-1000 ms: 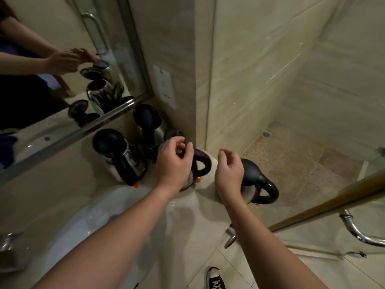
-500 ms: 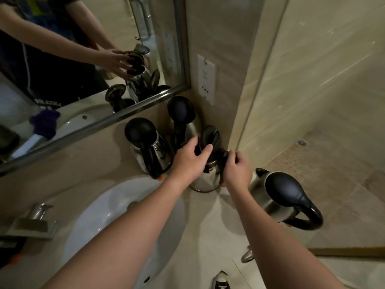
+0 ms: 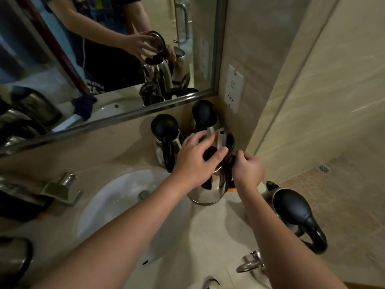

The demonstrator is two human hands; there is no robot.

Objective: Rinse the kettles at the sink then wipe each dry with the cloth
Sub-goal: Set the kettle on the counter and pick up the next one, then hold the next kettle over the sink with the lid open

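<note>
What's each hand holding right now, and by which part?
Both hold the same kettle. The left hand has its fingers on the raised lid; the right hand grips the top of the handle.

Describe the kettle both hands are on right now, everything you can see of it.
The kettle is shiny steel with black plastic fittings, standing upright on the beige counter between the sink and the corner wall. Its black lid is tipped open. The left hand reaches over the mouth, holding the lid; the right hand grips the handle side. An orange tab shows near its base.
</note>
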